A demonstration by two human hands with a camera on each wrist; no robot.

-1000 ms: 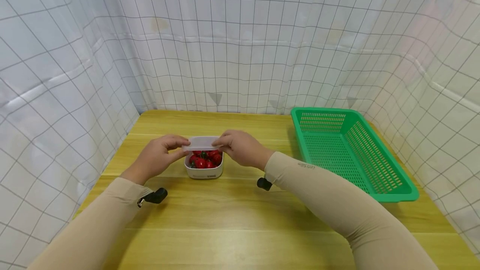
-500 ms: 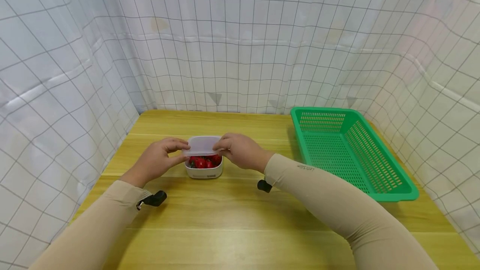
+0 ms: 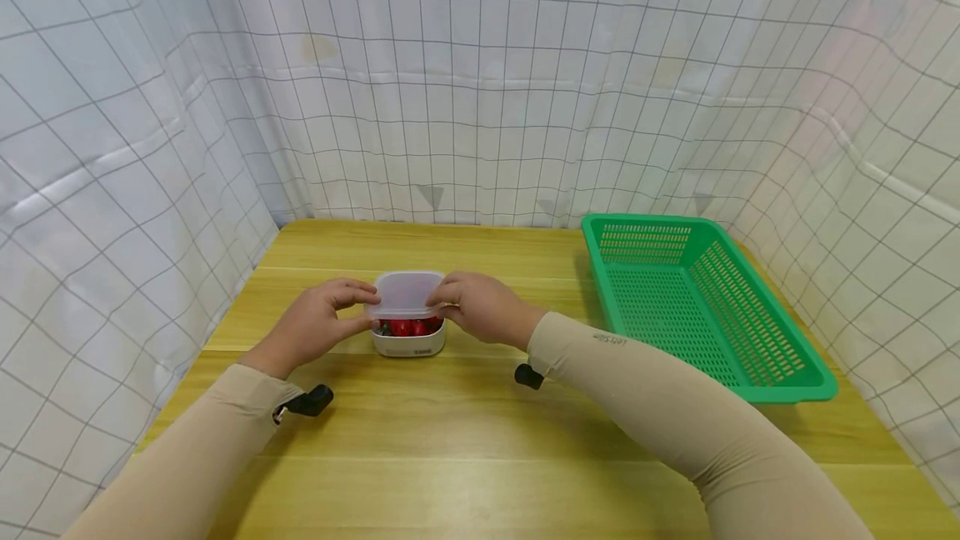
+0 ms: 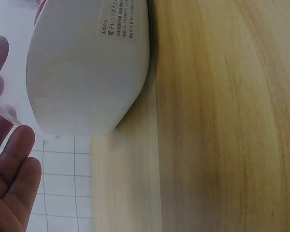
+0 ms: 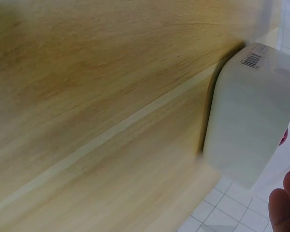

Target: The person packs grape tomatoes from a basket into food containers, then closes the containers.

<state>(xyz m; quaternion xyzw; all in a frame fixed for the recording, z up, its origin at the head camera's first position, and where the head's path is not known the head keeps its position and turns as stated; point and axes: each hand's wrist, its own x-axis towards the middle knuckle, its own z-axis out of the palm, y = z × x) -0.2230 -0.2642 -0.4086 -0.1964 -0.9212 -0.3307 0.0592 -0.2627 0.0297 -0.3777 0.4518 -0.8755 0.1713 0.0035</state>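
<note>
A white food container (image 3: 408,346) holding several strawberries (image 3: 402,327) stands on the wooden table. Over it slopes a translucent lid (image 3: 407,293), its far edge at the container's back and its near edge raised, so the red fruit shows in the front gap. My left hand (image 3: 313,323) pinches the lid's left side between thumb and fingers. At the opposite side my right hand (image 3: 483,304) pinches the lid likewise. Printed text marks the container wall (image 4: 87,72) in the left wrist view, and a barcode label (image 5: 252,60) shows in the right wrist view.
A green perforated plastic basket (image 3: 611,294) stands on the right of the wooden table (image 3: 450,457). White curtains with a dark grid pattern (image 3: 510,107) enclose the back and both sides. A black wrist camera (image 3: 311,399) sticks out below the left sleeve.
The lid's near edge has come down and toward me in both hands, covering more of the strawberries. Both hands have lowered slightly with it. Container and basket stay put.
</note>
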